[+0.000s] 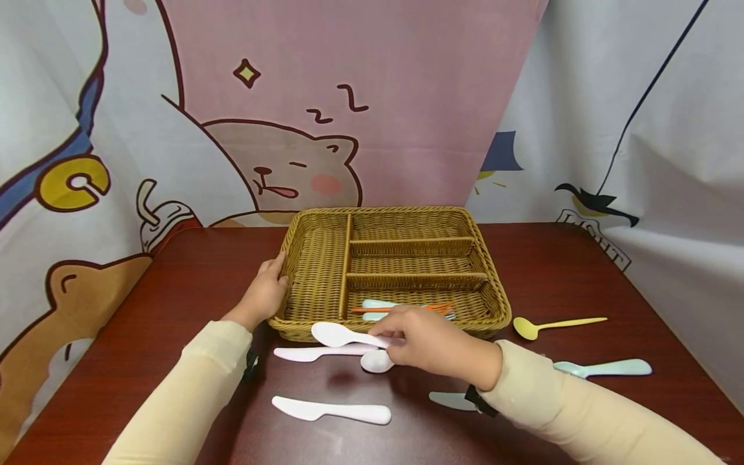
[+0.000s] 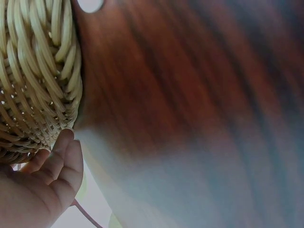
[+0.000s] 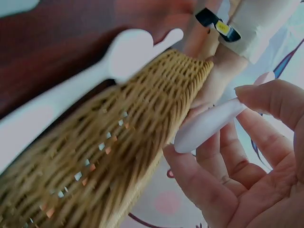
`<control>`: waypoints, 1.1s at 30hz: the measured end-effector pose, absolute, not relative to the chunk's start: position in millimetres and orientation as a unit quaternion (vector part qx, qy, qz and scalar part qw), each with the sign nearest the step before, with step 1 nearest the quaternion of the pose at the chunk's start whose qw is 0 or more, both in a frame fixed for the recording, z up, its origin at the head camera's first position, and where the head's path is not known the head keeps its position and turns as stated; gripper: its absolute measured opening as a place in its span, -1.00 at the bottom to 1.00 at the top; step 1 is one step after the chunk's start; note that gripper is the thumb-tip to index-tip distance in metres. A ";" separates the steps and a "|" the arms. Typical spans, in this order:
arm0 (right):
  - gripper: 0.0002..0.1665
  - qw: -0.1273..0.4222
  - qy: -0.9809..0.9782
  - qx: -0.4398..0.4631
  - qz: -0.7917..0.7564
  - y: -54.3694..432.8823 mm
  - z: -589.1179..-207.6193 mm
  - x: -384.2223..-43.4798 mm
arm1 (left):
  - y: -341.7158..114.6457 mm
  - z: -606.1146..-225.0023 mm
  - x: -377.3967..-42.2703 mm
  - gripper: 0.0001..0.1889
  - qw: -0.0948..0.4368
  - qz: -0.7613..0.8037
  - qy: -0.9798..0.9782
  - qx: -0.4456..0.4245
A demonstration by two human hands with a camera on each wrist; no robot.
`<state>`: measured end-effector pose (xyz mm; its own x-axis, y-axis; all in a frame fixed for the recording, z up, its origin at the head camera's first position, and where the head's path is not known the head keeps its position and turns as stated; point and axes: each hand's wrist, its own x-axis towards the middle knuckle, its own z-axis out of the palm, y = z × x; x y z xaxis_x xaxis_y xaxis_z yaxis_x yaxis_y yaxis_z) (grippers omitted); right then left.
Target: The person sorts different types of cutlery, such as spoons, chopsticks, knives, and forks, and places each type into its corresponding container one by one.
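Note:
My right hand [image 1: 427,339] pinches a white plastic spoon [image 1: 334,334] by its handle, just in front of the basket's near rim. Its bowl points left in the head view; the handle end [image 3: 206,128] lies between thumb and finger in the right wrist view. My left hand [image 1: 264,294] touches the left side of the wicker basket [image 1: 345,258], relaxed fingers [image 2: 64,161] against the outer wall. Below the right hand lie another white spoon [image 1: 376,361] and a pale pinkish knife [image 1: 299,354]. A white knife [image 1: 331,411] lies closer.
An orange fork [image 1: 427,309] and pale blue-green cutlery [image 1: 374,303] lie in the basket's front right compartment. Right of the basket are a yellow spoon [image 1: 529,328] and a pale green spoon [image 1: 619,368]. Another pale knife [image 1: 450,400] is partly behind the right wrist. A printed curtain [image 1: 407,116] hangs behind.

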<state>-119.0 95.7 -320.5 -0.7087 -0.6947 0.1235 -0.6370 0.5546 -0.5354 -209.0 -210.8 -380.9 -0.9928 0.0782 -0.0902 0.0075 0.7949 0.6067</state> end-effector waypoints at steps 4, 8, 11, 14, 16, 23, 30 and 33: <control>-0.58 0.024 0.882 -0.378 -0.279 100.2 -313.4 -125.0 | -211.5 -380.5 -208.4 -0.38 0.060 0.322 0.945 0.019; -0.60 0.002 0.890 -0.363 -0.274 105.1 -307.5 -131.6 | -211.5 -380.7 -208.6 -0.38 0.060 0.322 0.945 0.021; -0.62 -0.001 0.896 -0.348 -0.276 108.6 -304.8 -135.8 | -211.6 -381.2 -208.7 -0.38 0.059 0.322 0.945 0.022; -0.63 -0.007 0.897 -0.343 -0.279 110.9 -303.4 -139.7 | -211.7 -381.2 -208.3 -0.38 0.059 0.323 0.945 0.021; -0.64 -0.013 0.899 -0.341 -0.274 112.0 -302.7 -142.6 | -211.6 -381.0 -208.2 -0.38 0.059 0.324 0.944 0.020; -0.66 -0.004 0.912 -0.317 -0.262 116.4 -296.5 -155.0 | -211.7 -379.8 -208.1 -0.39 0.063 0.326 0.943 0.022; -0.64 -0.010 0.924 -0.290 -0.251 121.7 -290.6 -170.0 | -212.7 -382.3 -209.5 -0.38 0.059 0.325 0.944 0.024; -0.65 -0.022 0.927 -0.287 -0.241 124.1 -288.1 -178.2 | -212.7 -382.6 -210.0 -0.38 0.056 0.323 0.944 0.023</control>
<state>-178.2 124.1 -288.1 -0.8345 -0.5210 0.1796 -0.5425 0.7197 -0.4332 -210.0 -212.7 -382.6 -0.9928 0.0786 -0.0902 0.0069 0.7900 0.6130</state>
